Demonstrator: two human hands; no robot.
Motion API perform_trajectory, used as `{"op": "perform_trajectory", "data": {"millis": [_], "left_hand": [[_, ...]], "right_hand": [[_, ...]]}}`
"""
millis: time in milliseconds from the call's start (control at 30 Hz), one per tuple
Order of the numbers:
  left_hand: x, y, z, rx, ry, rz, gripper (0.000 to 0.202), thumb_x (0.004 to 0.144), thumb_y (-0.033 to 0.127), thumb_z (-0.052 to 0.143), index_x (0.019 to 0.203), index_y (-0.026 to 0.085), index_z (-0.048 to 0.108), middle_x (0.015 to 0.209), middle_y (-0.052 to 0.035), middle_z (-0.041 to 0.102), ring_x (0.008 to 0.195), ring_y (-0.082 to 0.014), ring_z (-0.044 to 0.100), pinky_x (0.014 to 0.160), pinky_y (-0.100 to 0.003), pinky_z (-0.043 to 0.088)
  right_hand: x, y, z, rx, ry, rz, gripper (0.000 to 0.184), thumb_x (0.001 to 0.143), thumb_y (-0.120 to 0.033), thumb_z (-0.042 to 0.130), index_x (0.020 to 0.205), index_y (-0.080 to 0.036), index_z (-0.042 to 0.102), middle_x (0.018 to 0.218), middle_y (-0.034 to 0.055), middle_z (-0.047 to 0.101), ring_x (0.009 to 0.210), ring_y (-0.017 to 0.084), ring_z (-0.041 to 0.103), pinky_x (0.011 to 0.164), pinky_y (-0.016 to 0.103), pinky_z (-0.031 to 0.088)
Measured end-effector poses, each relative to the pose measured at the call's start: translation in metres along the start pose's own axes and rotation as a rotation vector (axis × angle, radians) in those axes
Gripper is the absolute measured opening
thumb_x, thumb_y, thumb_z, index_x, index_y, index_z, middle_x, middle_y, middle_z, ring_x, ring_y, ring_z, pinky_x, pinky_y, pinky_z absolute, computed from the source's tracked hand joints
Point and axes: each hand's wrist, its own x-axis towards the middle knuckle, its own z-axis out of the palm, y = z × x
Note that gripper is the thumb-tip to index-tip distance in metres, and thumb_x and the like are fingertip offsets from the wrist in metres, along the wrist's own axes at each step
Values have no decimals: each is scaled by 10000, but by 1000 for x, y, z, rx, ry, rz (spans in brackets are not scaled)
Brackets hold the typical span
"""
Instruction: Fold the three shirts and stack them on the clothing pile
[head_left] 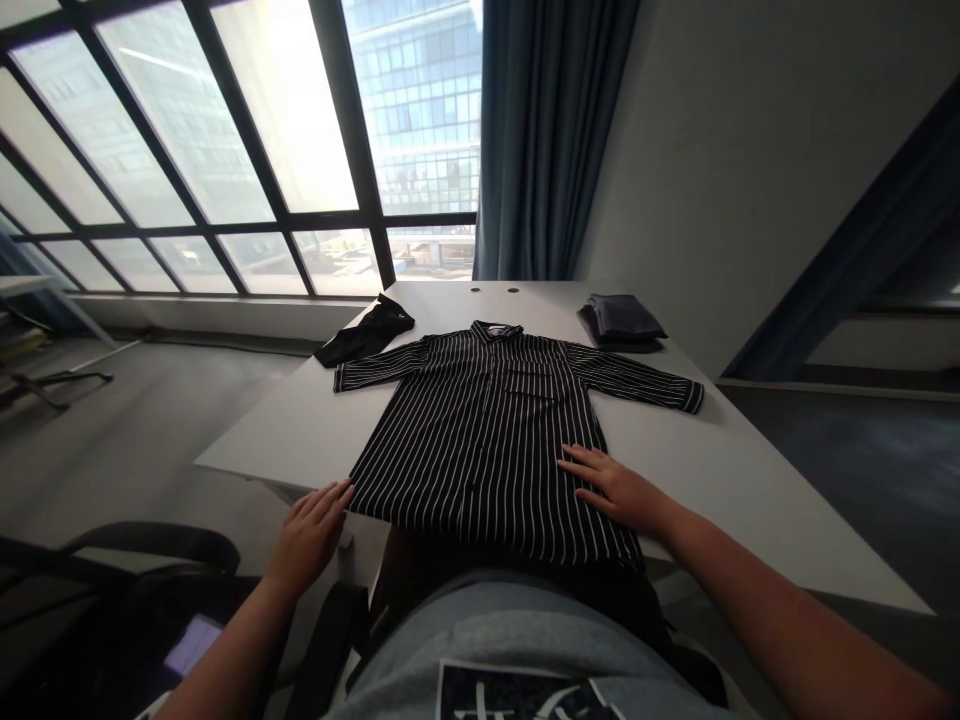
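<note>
A black button-up shirt with thin white vertical stripes (480,450) lies flat and face up on a white table (277,430), its collar far from me and its sleeves spread to both sides. Its lower part hangs over the table's near edge. My right hand (611,490) rests flat on the shirt's right side, fingers apart and not gripping. My left hand (309,535) is open, its fingertips at or just touching the shirt's left edge near the hem.
A crumpled black garment (365,330) lies at the table's far left, and a folded dark garment (621,320) sits at its far right. An office chair's armrest (150,540) is at lower left, beside a lit device screen (193,645). Large windows and a blue curtain (540,140) stand behind.
</note>
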Motion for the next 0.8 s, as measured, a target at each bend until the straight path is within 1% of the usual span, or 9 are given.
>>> {"op": "perform_trajectory", "data": {"millis": [100, 200, 267, 400, 467, 533, 667, 733, 800], "left_hand": [[2, -1, -8, -53, 40, -81, 361, 1038, 332, 472, 1307, 242, 695, 1345, -89, 717, 1201, -279, 674, 1052, -431, 480], [13, 0, -16, -122, 2, -244, 323, 1030, 422, 468, 1051, 240, 734, 1180, -93, 763, 1074, -276, 703, 988, -413, 503], [23, 0, -19, -141, -78, -367, 326, 1003, 470, 477, 974, 241, 707, 1116, -96, 768, 1014, -279, 714, 925, -395, 516], [35, 1, -17, -138, -346, -791, 424, 940, 597, 475, 1030, 236, 678, 968, -117, 781, 908, -338, 737, 774, -407, 525], [36, 2, -12, -235, -430, -934, 475, 908, 643, 471, 987, 227, 685, 935, -131, 785, 922, -362, 742, 759, -413, 525], [35, 3, -6, -433, -408, -1004, 487, 860, 661, 503, 918, 215, 691, 927, -137, 790, 957, -355, 748, 787, -399, 531], [31, 9, 2, -820, -235, -1115, 583, 689, 749, 610, 852, 197, 703, 859, -126, 785, 923, -336, 755, 753, -364, 545], [29, 12, 2, -901, -180, -1158, 597, 628, 752, 645, 843, 199, 706, 832, -110, 771, 905, -328, 742, 693, -346, 539], [28, 14, -1, -925, -152, -1189, 549, 617, 716, 658, 817, 206, 695, 798, -86, 749, 869, -302, 722, 650, -324, 523]], "right_hand": [[-14, -6, -1, 54, -28, 34, 544, 1045, -491, 492, 1546, -281, 528, 1667, 81, 390, 1542, 328, 362, 1278, 583, 283], [-19, -4, -3, 90, -27, 55, 544, 1029, -497, 521, 1528, -282, 553, 1661, 72, 402, 1536, 333, 374, 1282, 583, 282], [-19, -1, -5, 104, -26, 55, 541, 1022, -503, 534, 1514, -281, 568, 1654, 68, 417, 1531, 330, 384, 1280, 578, 293], [-17, 5, -4, 122, 27, 73, 507, 1034, -498, 502, 1468, -263, 614, 1624, 73, 468, 1507, 313, 427, 1261, 545, 350], [-16, 8, -2, 125, 55, 90, 494, 1038, -495, 488, 1447, -258, 632, 1606, 75, 493, 1488, 308, 456, 1247, 533, 377], [-16, 10, 0, 126, 70, 96, 483, 1035, -487, 490, 1431, -257, 645, 1593, 75, 511, 1472, 306, 479, 1240, 523, 392], [-15, 12, 2, 123, 91, 91, 458, 1023, -456, 503, 1411, -270, 658, 1578, 65, 530, 1456, 301, 501, 1232, 515, 407], [-15, 11, 2, 118, 95, 92, 455, 1022, -448, 502, 1408, -267, 660, 1578, 65, 530, 1456, 299, 501, 1232, 515, 407], [-15, 10, 1, 115, 94, 92, 453, 1021, -441, 501, 1405, -262, 661, 1576, 66, 533, 1458, 298, 499, 1233, 517, 406]]}}
